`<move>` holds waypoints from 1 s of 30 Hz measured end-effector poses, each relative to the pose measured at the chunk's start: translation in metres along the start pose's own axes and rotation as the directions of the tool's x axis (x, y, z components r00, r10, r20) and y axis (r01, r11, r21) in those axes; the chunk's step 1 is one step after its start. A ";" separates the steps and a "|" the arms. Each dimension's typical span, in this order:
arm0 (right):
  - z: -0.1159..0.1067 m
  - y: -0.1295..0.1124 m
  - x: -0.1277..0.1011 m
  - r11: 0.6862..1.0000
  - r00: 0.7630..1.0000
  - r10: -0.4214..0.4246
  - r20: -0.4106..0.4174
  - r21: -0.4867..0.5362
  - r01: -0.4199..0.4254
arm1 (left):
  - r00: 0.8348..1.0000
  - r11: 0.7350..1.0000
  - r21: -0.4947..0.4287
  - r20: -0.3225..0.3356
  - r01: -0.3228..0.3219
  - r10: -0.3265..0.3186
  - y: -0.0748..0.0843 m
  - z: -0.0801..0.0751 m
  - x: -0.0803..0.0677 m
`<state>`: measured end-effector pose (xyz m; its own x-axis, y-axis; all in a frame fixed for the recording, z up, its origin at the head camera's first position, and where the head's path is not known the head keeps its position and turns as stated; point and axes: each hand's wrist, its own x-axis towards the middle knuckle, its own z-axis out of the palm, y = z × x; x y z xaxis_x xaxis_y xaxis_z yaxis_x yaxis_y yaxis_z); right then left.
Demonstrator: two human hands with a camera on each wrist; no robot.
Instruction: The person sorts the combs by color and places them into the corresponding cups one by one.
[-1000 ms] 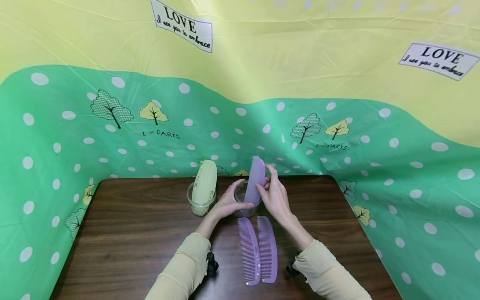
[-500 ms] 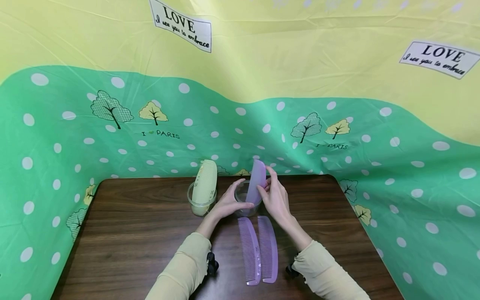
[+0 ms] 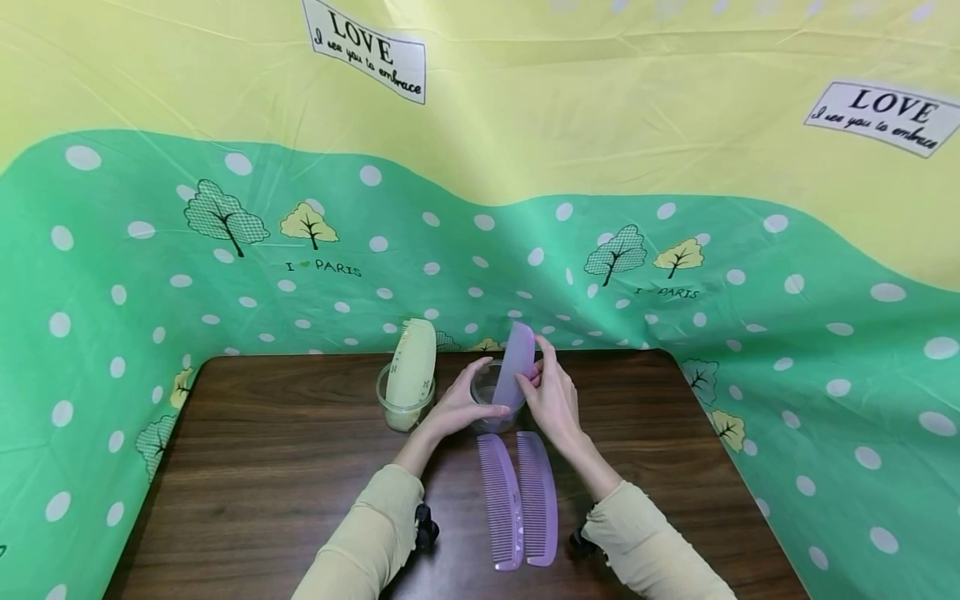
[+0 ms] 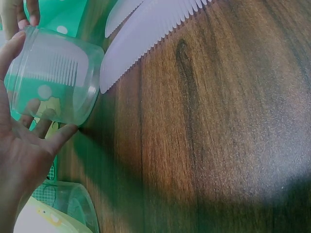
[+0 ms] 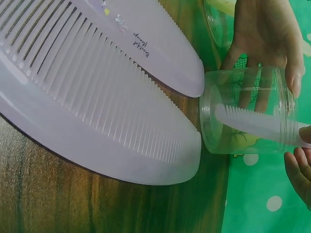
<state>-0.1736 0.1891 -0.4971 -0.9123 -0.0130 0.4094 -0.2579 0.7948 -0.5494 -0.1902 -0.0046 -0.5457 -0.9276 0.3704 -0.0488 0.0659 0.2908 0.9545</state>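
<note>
My left hand [image 3: 455,406] grips a clear plastic jar [image 5: 233,138], its fingers and thumb spread round the wall. In the right hand [image 3: 553,396], a purple comb [image 3: 514,362] is pinched between thumb and fingers. The comb leans to the right, and its lower end is inside the jar, as the right wrist view shows through the clear wall. In front of the jar, two more purple combs, a left one [image 3: 501,504] and a right one [image 3: 537,500], lie side by side on the table.
Left of the hands stands a second clear jar [image 3: 406,419] with a yellow-green comb [image 3: 412,362] upright in it. The dark wooden table [image 3: 262,467] reaches back to a green and yellow patterned cloth [image 3: 450,175].
The comb in my right hand has sunk slightly and shifted a little to the right within the jar. My left hand keeps its hold on the jar.
</note>
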 end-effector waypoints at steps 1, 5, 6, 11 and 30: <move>0.000 0.000 0.000 1.000 1.000 0.002 0.000 -0.002 -0.002 | 1.000 1.000 -0.001 -0.001 -0.001 0.001 0.000 0.000 0.000; 0.000 0.001 0.000 1.000 1.000 0.000 -0.004 -0.003 0.000 | 1.000 1.000 -0.002 0.001 -0.007 0.007 0.000 0.000 0.000; 0.000 0.001 0.000 1.000 1.000 -0.003 -0.007 -0.001 0.003 | 1.000 1.000 -0.002 0.003 -0.008 0.008 0.001 0.000 0.000; 0.000 0.000 0.003 1.000 1.000 0.018 0.009 0.022 -0.018 | 1.000 1.000 -0.008 0.004 -0.008 0.008 0.001 -0.001 -0.001; 0.004 0.004 0.006 0.982 0.974 0.178 0.144 0.040 -0.185 | 0.999 0.999 -0.024 -0.001 -0.040 0.040 0.000 -0.001 0.000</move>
<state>-0.1815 0.1896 -0.4999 -0.9797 0.0411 0.1961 -0.0972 0.7584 -0.6445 -0.1904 -0.0054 -0.5453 -0.9244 0.3812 -0.0105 0.0940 0.2544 0.9625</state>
